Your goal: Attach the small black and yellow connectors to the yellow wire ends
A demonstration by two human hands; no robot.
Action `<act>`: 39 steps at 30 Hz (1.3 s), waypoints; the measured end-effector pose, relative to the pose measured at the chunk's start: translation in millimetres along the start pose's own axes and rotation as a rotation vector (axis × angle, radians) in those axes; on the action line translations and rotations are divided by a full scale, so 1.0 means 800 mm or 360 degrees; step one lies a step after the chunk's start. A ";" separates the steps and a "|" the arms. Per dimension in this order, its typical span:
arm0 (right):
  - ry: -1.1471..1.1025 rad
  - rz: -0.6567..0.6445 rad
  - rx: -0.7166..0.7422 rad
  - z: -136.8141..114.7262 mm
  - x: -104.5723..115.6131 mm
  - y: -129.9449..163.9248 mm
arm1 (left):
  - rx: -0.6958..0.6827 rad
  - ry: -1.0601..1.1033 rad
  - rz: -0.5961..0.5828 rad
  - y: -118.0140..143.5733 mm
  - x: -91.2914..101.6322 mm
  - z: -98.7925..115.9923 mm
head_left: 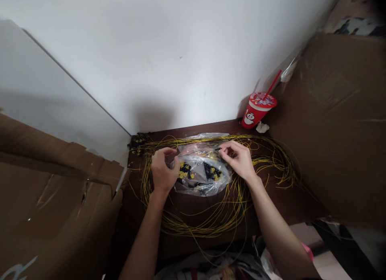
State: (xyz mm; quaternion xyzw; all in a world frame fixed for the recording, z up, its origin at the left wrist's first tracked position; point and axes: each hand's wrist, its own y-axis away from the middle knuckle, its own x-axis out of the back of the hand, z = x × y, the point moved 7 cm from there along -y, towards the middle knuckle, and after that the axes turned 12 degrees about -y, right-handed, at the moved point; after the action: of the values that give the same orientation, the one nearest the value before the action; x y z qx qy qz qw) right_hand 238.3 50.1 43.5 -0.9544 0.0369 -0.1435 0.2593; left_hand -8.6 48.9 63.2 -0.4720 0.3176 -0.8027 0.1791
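Observation:
My left hand is curled, thumb and forefinger closed on a thin dark wire. The wire runs across to my right hand, which pinches a small black piece between its fingertips. Just below lies a clear plastic bag, with several small black and yellow parts in it. Long yellow wires loop around the bag, under both forearms and along the back of the dark table. The exact kind of the black piece is too small to make out.
A red cup with a straw stands at the back right against the white wall, beside a crumpled white tissue. Cardboard boxes flank the dark brown table, one at left, one at right.

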 end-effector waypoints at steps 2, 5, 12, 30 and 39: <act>0.0007 -0.0011 0.0034 -0.002 -0.004 0.000 | -0.0085 0.0050 0.0005 -0.001 -0.001 0.011; 0.0014 -0.0032 0.0079 -0.007 -0.011 0.002 | -0.0307 0.0010 -0.0031 -0.002 -0.002 0.037; -0.0050 -0.0037 0.0119 -0.012 -0.022 0.004 | -0.0325 -0.0198 -0.0269 -0.002 -0.023 0.056; -0.0283 0.0020 0.0046 -0.018 -0.037 0.011 | 0.0422 0.1141 -0.0635 0.022 -0.082 0.058; -0.0262 -0.0059 0.0081 -0.024 -0.042 0.014 | 0.0578 0.1153 -0.0584 0.026 -0.075 0.050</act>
State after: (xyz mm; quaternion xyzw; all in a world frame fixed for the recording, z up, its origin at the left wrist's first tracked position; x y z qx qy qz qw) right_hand 200.4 36.4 44.8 -0.9565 -0.0059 -0.0703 0.2830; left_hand 55.4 55.3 24.9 -0.1696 0.1247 -0.9775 -0.0090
